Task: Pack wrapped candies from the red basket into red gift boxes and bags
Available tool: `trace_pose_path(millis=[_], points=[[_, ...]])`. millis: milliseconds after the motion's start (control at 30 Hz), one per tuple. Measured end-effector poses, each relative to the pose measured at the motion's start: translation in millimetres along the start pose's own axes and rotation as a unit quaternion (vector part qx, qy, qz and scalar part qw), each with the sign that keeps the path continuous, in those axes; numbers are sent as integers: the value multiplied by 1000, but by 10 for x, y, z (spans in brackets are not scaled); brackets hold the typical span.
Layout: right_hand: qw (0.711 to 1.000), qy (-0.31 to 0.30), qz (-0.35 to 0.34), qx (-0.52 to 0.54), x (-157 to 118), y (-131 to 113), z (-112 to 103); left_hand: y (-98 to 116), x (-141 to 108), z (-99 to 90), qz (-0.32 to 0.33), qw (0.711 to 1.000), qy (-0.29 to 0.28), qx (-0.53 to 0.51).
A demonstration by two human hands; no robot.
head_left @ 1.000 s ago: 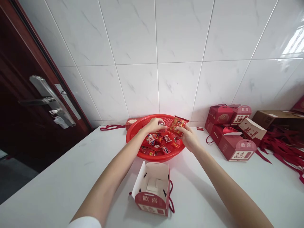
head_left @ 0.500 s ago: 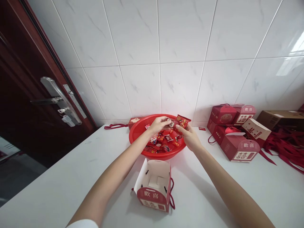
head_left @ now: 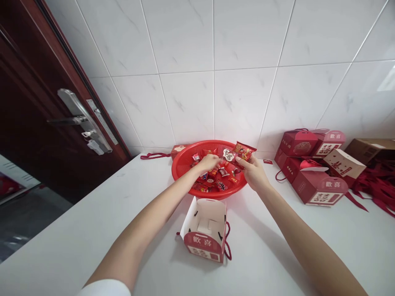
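Observation:
A red plastic colander basket [head_left: 179, 168] holds several small wrapped candies [head_left: 222, 185]. My right hand [head_left: 255, 173] is closed on a red candy packet [head_left: 245, 151] and a second packet with a white label [head_left: 228, 156], both raised over the basket's right side. Over the basket's middle, my left hand [head_left: 210, 163] reaches down at the candies; its fingers look loosely bent and apart, with their tips partly hidden. In front of the basket stands an open red gift box [head_left: 203, 242] with a white inside and a cord at its side.
Several red gift boxes [head_left: 319, 187] are stacked at the right, beside a cardboard box [head_left: 367, 150] and a heap of red ribbons [head_left: 376, 181]. Another red box [head_left: 177, 151] sits behind the basket. A tiled wall [head_left: 185, 107] backs the white table [head_left: 123, 197]; a door handle [head_left: 82, 120] is at left.
My left hand has let go of the white-labelled packet and moved down and left to the candies. That packet is now in my right hand beside the red one. The camera view has shifted slightly.

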State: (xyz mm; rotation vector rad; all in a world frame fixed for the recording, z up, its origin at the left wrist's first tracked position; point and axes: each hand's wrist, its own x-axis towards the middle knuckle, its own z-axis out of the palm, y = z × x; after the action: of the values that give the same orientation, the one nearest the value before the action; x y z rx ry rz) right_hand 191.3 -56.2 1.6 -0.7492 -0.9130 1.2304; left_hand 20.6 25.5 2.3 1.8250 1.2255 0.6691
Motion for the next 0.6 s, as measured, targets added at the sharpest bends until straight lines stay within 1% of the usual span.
trace_pose_path(millis=[67,133,267,433,533,600], points=[[1000,-7,-3,0,-25,-32,22,-74,-47,71,12,995,-28,92],[1000,-12,-6,2,-49,-62,47,-97,-115,142,40,983,-58,168],[1000,-6,3,13,-60,-76,57,-9,-205,304,104,952,-90,275],[1000,11,10,9,-12,-32,-7,131,-183,509,163,910,-164,343],[1000,23,13,11,12,-31,-30,152,-152,567,167,895,-187,370],[1000,21,11,8,16,-40,-29,154,-131,575,161,892,-189,376]])
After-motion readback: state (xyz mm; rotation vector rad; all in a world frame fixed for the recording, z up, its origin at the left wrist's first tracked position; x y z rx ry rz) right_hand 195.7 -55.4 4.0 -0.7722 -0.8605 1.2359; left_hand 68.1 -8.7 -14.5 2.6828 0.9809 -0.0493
